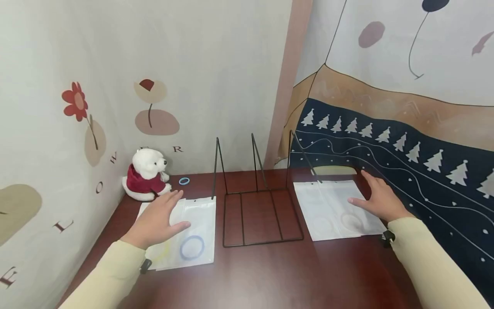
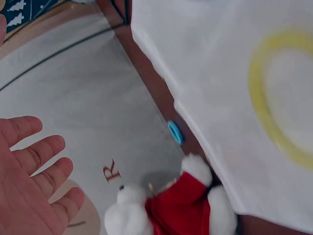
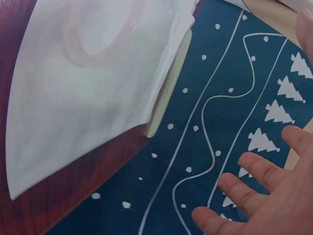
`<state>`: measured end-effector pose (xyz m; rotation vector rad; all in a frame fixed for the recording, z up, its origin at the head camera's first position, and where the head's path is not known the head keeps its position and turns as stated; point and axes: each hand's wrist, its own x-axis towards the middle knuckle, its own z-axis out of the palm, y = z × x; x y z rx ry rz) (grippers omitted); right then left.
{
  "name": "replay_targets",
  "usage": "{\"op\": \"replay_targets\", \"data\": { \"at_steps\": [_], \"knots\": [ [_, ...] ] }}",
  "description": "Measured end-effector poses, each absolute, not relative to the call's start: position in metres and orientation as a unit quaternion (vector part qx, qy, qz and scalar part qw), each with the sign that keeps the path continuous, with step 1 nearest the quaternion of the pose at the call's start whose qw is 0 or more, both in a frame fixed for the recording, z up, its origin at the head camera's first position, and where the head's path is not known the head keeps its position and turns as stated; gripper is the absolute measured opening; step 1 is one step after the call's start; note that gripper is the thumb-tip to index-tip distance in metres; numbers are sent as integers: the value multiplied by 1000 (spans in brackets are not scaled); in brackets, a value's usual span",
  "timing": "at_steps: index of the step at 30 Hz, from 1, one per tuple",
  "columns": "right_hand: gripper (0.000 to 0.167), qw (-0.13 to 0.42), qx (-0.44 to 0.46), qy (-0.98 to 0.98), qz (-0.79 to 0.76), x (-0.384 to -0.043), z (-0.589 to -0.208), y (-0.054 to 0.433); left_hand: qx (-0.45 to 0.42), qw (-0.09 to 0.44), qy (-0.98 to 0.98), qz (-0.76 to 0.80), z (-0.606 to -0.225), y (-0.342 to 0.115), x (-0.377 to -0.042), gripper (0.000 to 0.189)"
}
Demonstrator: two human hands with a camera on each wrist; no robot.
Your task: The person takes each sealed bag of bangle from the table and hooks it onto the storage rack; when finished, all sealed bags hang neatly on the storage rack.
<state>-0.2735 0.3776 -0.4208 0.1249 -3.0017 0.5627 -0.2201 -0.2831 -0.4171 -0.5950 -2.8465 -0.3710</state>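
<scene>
Left bag (image 1: pixel 202 225) and right bag (image 1: pixel 324 210) lie flat on the table (image 1: pixel 262 283), either side of the rack (image 1: pixel 264 240). Left hand (image 1: pixel 156 219) is over one, right hand (image 1: pixel 380 199) at the other's outer edge; fingers extended, thumbs apart, gripping nothing. The rack bears nothing; work seems unstarted, all handling left. The bags look like thin, creased white plastic; the rack is dark wire with pointed uprights; the bear (image 1: pixel 148 171) is fluffy plush.

Showing glossy wood grain on the table (image 1: pixel 270 274) — presenting smooth, translucent plastic at both bags (image 1: pixel 200 225), matt metal at the rack (image 1: pixel 275 214), fluffy plush at the bear (image 1: pixel 148 165).
</scene>
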Motion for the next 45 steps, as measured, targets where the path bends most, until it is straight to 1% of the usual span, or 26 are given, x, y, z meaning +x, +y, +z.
{"op": "replay_targets", "data": {
  "at_steps": [8, 13, 20, 28, 34, 39, 45],
  "knots": [
    [124, 31, 20, -973, 226, -281, -430, 383, -219, 89, -958, -162, -427, -254, -222, 87],
    [119, 27, 16, -970, 242, -286, -439, 386, -235, 86, -949, -191, -442, -237, -223, 82],
    [113, 0, -7, -960, 279, -289, -449, 390, -249, 80, -938, -227, -463, -215, -225, 79],
    [111, -18, -38, -951, 306, -296, -462, 395, -233, 51, -935, -261, -474, -193, -231, 80],
    [111, -21, -50, -948, 313, -298, -467, 404, -228, 14, -928, -294, -485, -176, -236, 78],
    [109, -23, -53, -947, 317, -299, -471, 408, -218, -4, -928, -301, -489, -171, -238, 77],
    [105, -41, -64, -950, 303, -301, -472, 409, -197, -31, -928, -316, -491, -168, -239, 78]
  ]
}}
